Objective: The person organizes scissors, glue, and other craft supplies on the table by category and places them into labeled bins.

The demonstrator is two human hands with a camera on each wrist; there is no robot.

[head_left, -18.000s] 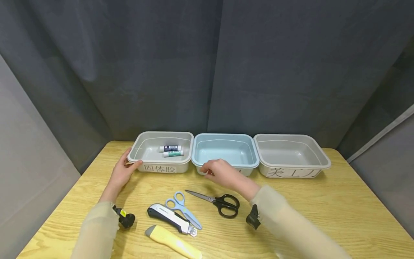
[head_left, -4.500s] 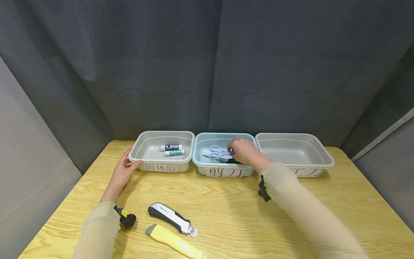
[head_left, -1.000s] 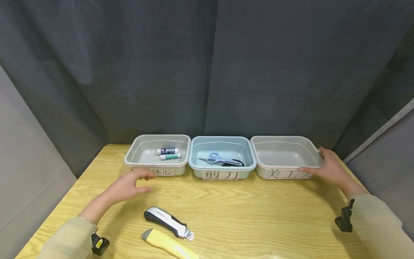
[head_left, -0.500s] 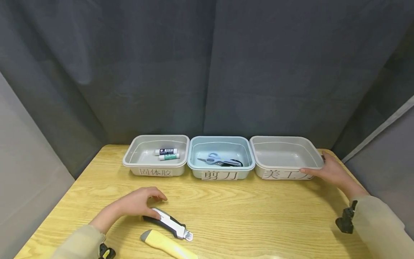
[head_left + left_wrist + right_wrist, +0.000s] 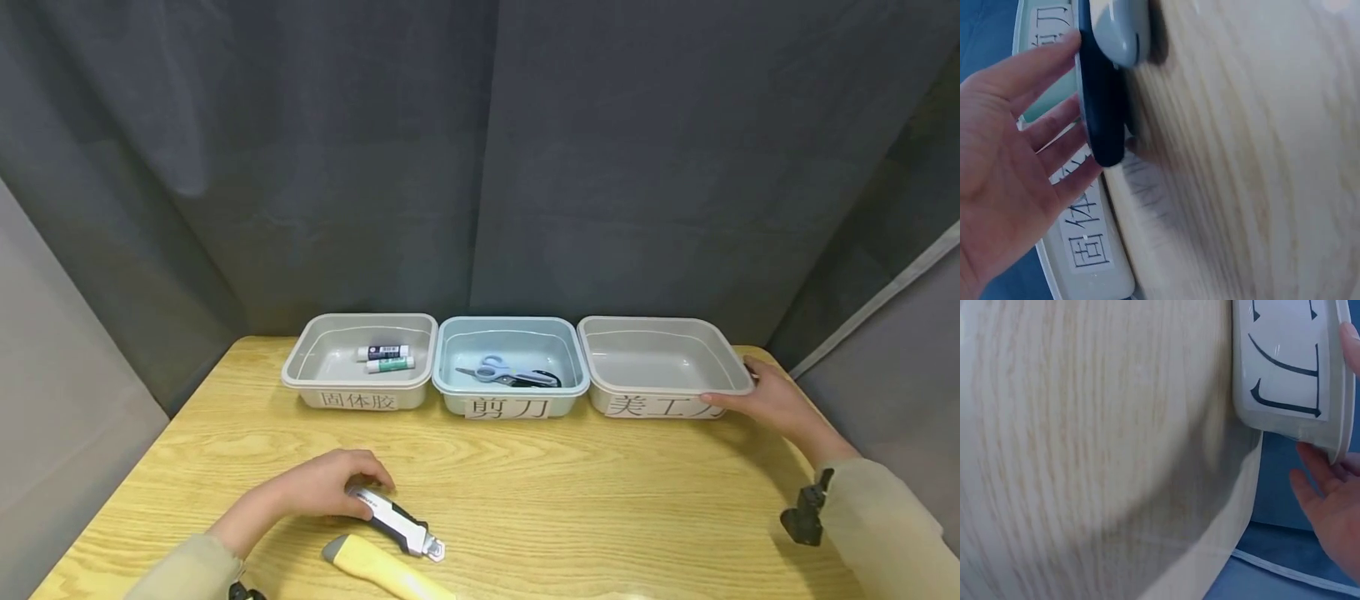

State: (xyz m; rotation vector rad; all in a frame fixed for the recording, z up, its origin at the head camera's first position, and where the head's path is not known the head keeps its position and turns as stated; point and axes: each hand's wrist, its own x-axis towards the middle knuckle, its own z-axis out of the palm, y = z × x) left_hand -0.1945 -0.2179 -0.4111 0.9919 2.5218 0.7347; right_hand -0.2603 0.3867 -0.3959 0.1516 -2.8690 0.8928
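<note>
My left hand (image 5: 326, 485) holds a white-and-black utility knife (image 5: 397, 523), thumb on its near side and fingers on the far side. In the left wrist view the thumb lies against the knife's dark handle (image 5: 1100, 106). Just nearer lies a yellow utility knife (image 5: 382, 570), cut off by the lower edge of the head view. At the far right my right hand (image 5: 772, 404) grips the right corner of a grey bin (image 5: 660, 403), thumb at the front rim and fingers round the side. The right wrist view shows this bin's labelled front (image 5: 1285, 375).
A left grey bin (image 5: 358, 400) contains two glue sticks (image 5: 388, 358). In the middle, a light blue bin (image 5: 506, 407) contains blue scissors (image 5: 510, 372) and black-handled scissors (image 5: 543, 380). The bins stand side by side along the back of the wooden table (image 5: 570, 492), before a dark curtain.
Both scissors went from the table into the blue bin. My left hand left the left bin and came down onto the white-and-black utility knife. My right hand moved to the right bin's corner.
</note>
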